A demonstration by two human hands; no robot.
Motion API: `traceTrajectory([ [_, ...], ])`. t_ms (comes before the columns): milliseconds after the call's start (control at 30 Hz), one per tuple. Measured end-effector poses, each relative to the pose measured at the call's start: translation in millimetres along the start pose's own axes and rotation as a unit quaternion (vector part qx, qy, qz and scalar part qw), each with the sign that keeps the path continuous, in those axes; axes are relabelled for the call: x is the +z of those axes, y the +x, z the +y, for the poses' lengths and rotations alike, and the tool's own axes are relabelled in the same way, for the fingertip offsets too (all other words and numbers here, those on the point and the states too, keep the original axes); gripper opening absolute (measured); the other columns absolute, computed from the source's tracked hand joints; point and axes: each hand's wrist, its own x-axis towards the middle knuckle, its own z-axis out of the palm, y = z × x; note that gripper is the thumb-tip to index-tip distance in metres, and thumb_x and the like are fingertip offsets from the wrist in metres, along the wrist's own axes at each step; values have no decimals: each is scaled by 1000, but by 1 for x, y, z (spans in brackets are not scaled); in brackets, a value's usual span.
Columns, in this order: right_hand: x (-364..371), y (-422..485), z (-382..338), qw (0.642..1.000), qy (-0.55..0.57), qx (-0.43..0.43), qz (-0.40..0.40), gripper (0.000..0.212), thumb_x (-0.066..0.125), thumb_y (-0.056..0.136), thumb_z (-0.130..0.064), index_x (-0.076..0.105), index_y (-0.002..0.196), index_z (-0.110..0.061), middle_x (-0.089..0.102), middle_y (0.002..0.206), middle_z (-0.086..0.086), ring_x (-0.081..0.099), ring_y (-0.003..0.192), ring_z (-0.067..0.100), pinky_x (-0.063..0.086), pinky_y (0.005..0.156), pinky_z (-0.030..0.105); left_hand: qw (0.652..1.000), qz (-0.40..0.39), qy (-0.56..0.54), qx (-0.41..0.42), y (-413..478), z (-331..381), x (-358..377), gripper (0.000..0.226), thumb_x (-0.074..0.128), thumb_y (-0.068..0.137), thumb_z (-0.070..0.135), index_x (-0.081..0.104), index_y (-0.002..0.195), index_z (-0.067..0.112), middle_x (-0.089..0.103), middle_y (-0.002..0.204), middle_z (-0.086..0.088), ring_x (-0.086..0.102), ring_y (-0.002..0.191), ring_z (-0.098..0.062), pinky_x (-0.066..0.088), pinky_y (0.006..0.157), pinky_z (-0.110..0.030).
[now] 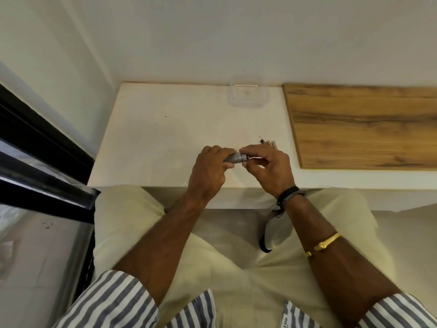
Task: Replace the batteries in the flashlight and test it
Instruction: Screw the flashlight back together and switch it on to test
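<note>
- The white bench [153, 129] runs along the wall, with its near edge just above the person's lap; the left and centre of its top are bare, leaving open room on that side.
- A wooden board [364, 124] covers the right part of the bench, from the back edge almost to the near edge.
- A clear plastic tub [248, 94] stands at the back edge, against the wall, well apart from the hands.
- A few batteries [268, 144] lie side by side on the bench, just left of the board's edge and just beyond the right hand.
- No writing on the task's things can be read; a small label at a striped shirt hem shows print too blurred to make out.
- The flashlight [235, 157] is a short grey metal cylinder with a ribbed band and a darker end toward the right. It is held level above the bench, near the near edge.
- The left hand [209, 171] is clenched around the flashlight's body.
- The right hand [269, 169] pinches the flashlight's right end between thumb and fingertips.
</note>
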Motion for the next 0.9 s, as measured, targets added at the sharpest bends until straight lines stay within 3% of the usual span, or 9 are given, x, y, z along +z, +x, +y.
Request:
traceTrajectory([
  [200, -1, -1, 1, 1000, -12, -5, -13, 31, 77, 88, -6, 75, 117, -14, 74, 107, -3, 70, 97, 10, 56, 89, 17, 1000, -6, 15, 8, -1, -1, -1, 30, 65, 91, 8, 65, 120, 11, 69, 107, -8, 56, 96, -27, 49, 82, -43],
  [333, 0, -2, 0, 999, -32, 22, -16, 26, 73, 94, -24, 75, 116, -11, 75, 93, -5, 71, 78, 5, 58, 77, 15, 1000, -2, 21, 13, 0, -3, -2, 30, 72, 86, 8, 68, 115, 11, 71, 105, -7, 60, 95, -27, 52, 83, -45],
  [400, 1, -2, -4, 997, -29, 62, -22, 27, 65, 98, -32, 76, 106, -9, 75, 79, -3, 71, 64, 7, 60, 65, 18, 1000, 2, 13, 25, -2, -3, 0, 30, 72, 85, 6, 67, 115, 11, 71, 105, -7, 60, 96, -26, 52, 84, -43],
  [467, 4, -1, -9, 992, -40, 116, -29, 40, 56, 101, -45, 73, 92, -10, 72, 66, -2, 69, 54, 11, 60, 56, 25, 999, 4, 7, 34, -4, 0, 0, 29, 69, 88, 9, 66, 117, 10, 70, 108, -8, 59, 99, -27, 50, 86, -41],
  [600, 5, -1, -12, 980, -84, 180, -31, 64, 40, 100, -62, 71, 73, -14, 70, 57, -2, 68, 48, 17, 59, 56, 30, 999, -10, 9, 39, -3, 2, 1, 29, 66, 91, 15, 65, 120, 10, 69, 111, -8, 56, 102, -26, 46, 88, -40],
  [667, 4, -1, -12, 980, -40, 192, -32, 57, 40, 100, -61, 73, 84, -17, 75, 73, 2, 71, 53, 15, 62, 55, 32, 999, -1, 6, 35, -3, 4, 1, 30, 68, 90, 13, 66, 120, 9, 69, 110, -9, 56, 101, -26, 47, 87, -38],
  [767, -1, 0, -8, 980, 81, 173, -55, 37, 59, 98, -48, 66, 120, -19, 74, 107, 6, 77, 74, 16, 65, 67, 33, 1000, 16, 4, 27, -4, 3, 2, 30, 68, 89, 10, 66, 119, 9, 69, 108, -7, 55, 98, -24, 46, 83, -34],
  [833, -4, 0, -3, 988, 59, 125, -68, 36, 72, 94, -31, 63, 128, -22, 72, 113, 0, 77, 81, 13, 64, 75, 29, 1000, 16, 1, 17, -4, 1, 2, 29, 68, 89, 9, 66, 118, 9, 69, 108, -8, 55, 98, -25, 46, 82, -34],
  [900, -3, -1, 0, 993, 35, 93, -62, 29, 72, 93, -18, 68, 122, -18, 74, 106, -2, 77, 78, 11, 64, 78, 33, 1000, 14, 2, 11, -3, 0, 2, 29, 68, 89, 11, 66, 118, 9, 69, 108, -9, 55, 98, -25, 46, 84, -35],
])
